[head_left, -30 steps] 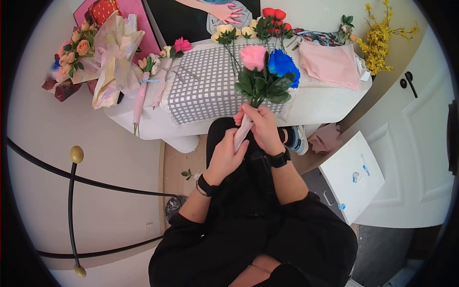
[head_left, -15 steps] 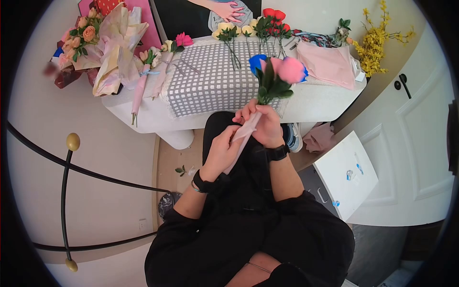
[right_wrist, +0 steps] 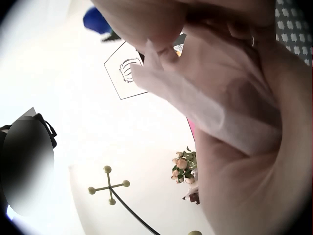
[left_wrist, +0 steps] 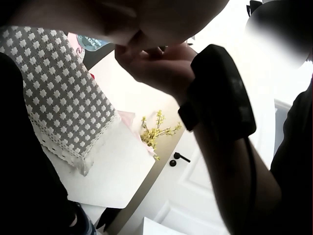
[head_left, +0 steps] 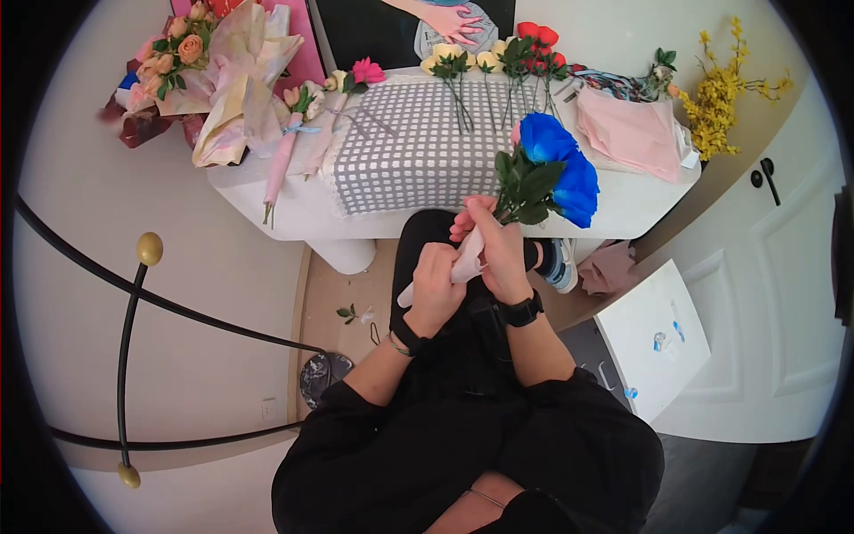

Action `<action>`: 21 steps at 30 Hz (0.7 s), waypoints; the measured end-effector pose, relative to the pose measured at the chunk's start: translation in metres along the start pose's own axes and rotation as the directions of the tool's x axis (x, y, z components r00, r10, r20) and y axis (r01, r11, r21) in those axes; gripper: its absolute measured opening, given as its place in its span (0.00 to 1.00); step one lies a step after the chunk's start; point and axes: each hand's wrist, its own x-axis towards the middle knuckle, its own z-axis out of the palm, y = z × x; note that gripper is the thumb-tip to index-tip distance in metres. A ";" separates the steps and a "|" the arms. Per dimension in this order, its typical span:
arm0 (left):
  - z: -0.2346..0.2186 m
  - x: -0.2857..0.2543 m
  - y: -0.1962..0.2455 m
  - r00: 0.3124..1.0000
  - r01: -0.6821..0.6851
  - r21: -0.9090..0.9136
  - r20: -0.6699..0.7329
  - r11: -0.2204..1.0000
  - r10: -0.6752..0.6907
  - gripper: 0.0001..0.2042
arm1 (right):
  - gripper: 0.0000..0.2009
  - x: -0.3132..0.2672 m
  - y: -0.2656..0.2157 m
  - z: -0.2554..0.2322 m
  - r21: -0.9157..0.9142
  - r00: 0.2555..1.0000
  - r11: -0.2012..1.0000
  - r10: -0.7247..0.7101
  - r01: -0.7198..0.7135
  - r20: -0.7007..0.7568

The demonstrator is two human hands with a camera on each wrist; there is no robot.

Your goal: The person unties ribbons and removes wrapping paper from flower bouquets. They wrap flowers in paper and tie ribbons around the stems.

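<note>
Left hand [head_left: 433, 289], fingers curled closed round the paper [head_left: 467, 264]; right hand [head_left: 503, 260], beside it, thumb and fingers closed on the bunch [head_left: 531, 184] below its leaves. Beyond the grip, blue roses [head_left: 576, 185] have swung forward, presumably winding the paper on.

Here's the white table [head_left: 623, 191], stretching out beyond both hands, with a grey-and-white checked cloth [head_left: 409, 169] ahead of the left hand [head_left: 434, 285]. Beyond the right hand [head_left: 500, 258], cream roses [head_left: 447, 60] and red roses [head_left: 538, 40] line the far side, stems running over the cloth towards the hands! Out right of the right hand, pink sheets [head_left: 627, 129]; ahead and left of the left hand, a pink-wrapped stem bundle [head_left: 283, 165] juts over the near edge.
</note>
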 end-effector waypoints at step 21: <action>-0.009 -0.001 -0.002 0.938 0.264 -0.239 0.292 0.935 -0.190 0.12 | 0.16 0.004 -0.020 -0.025 -0.093 0.888 0.995 0.024 0.021 0.459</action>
